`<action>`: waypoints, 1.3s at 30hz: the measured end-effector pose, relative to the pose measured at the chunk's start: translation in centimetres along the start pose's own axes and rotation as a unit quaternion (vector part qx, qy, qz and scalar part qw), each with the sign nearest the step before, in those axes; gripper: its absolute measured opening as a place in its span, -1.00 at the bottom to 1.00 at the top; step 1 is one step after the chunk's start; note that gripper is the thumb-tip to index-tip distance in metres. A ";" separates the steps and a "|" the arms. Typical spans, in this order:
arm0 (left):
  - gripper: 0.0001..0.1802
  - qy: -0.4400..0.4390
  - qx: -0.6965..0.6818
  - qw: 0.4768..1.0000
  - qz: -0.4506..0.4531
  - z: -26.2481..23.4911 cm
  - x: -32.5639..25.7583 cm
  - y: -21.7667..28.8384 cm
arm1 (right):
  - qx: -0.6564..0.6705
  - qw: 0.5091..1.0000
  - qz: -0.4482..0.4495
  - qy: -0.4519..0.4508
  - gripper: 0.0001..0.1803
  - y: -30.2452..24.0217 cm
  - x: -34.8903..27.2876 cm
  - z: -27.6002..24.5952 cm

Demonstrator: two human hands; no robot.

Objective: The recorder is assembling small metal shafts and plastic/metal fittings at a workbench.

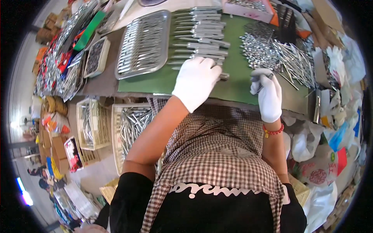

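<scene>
Just right of the metal tray (167, 35), silver metal tools (210, 41) lie in a row.
They should handle as light, stiff, rather slippery and hardly fragile, best taken by the thicker body; each looks slim and shiny, its thin end toward the tray. The left hand (197, 82) curls over the row's end, its grip hidden; farther right of the tray, the right hand (269, 93) bends its fingers, perhaps pinching something, I cannot tell.

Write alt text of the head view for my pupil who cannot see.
A white-gloved left hand covers the near end of a row of slender silver metal pieces on a green surface; the white-gloved right hand is near a heap of small silver parts. Left of the row lies a rectangular silver tray.
</scene>
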State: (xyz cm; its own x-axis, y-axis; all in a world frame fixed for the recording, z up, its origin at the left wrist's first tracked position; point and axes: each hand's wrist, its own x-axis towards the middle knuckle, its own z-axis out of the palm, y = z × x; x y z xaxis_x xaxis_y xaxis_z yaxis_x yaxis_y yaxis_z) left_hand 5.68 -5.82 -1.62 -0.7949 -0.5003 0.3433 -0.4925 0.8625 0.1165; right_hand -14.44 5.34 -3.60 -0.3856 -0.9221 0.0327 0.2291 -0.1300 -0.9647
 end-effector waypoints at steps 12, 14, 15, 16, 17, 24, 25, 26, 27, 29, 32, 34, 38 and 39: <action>-0.68 -0.071 -0.082 0.991 0.076 -2.9 1.7 4.3 | -0.177 0.980 0.090 -0.030 -0.69 -3.0 -2.3 0.7; -0.67 -0.062 -0.094 0.990 0.080 -2.9 1.4 3.5 | -0.189 0.976 0.099 -0.029 -0.69 -3.7 -2.3 0.9; -0.65 -0.053 -0.107 0.990 0.081 -2.8 1.2 3.2 | -0.202 0.973 0.109 -0.031 -0.68 -4.0 -2.2 0.9; -0.65 -0.029 -0.101 0.991 0.078 -2.7 0.9 3.1 | -0.202 0.973 0.108 -0.028 -0.68 -3.9 -2.2 0.7; -0.65 -0.029 -0.102 0.991 0.081 -2.5 0.8 3.0 | -0.216 0.968 0.122 -0.030 -0.70 -3.7 -2.1 0.5; -0.66 -0.042 -0.159 0.986 0.011 -2.1 0.4 3.5 | -0.340 0.935 0.093 -0.029 -0.75 -2.9 -2.0 0.2; -0.66 -0.051 -0.179 0.982 -0.007 -2.0 0.3 3.6 | -0.340 0.935 0.094 -0.028 -0.75 -2.8 -1.9 0.0; -0.66 -0.051 -0.180 0.982 -0.006 -1.9 0.4 3.7 | -0.343 0.937 0.065 -0.029 -0.75 -2.4 -1.9 -0.3; -0.67 -0.041 -0.184 0.982 -0.011 -1.8 0.3 3.8 | -0.345 0.937 0.036 -0.031 -0.76 -2.3 -1.9 -0.4; -0.68 -0.032 -0.188 0.981 -0.018 -1.5 0.3 3.8 | -0.343 0.938 0.028 -0.030 -0.76 -2.2 -2.0 -0.4; -0.68 -0.003 -0.188 0.982 -0.009 -1.3 0.3 3.7 | -0.357 0.934 0.014 -0.029 -0.78 -2.2 -1.9 -0.3; -0.69 -0.053 -0.168 0.984 -0.037 -1.4 0.6 3.7 | -0.372 0.928 0.003 -0.028 -0.79 -2.1 -1.5 -0.4; -0.71 -0.069 -0.109 0.991 -0.020 -1.1 0.6 3.8 | -0.520 0.842 -0.142 -0.013 -0.83 -2.5 1.1 -0.4; -0.71 -0.065 -0.104 0.992 -0.019 -1.0 0.7 3.8 | -0.579 0.796 -0.178 0.003 -0.84 -2.9 2.4 0.0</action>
State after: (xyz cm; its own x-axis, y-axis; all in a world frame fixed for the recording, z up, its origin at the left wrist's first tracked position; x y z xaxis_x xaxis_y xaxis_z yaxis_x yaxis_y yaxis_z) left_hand 3.59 -2.80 -0.02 -0.8229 -0.5263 0.2140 -0.4494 0.8334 0.3216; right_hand -16.01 3.55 -0.69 -0.2474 -0.8996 0.3598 -0.8709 0.0437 -0.4896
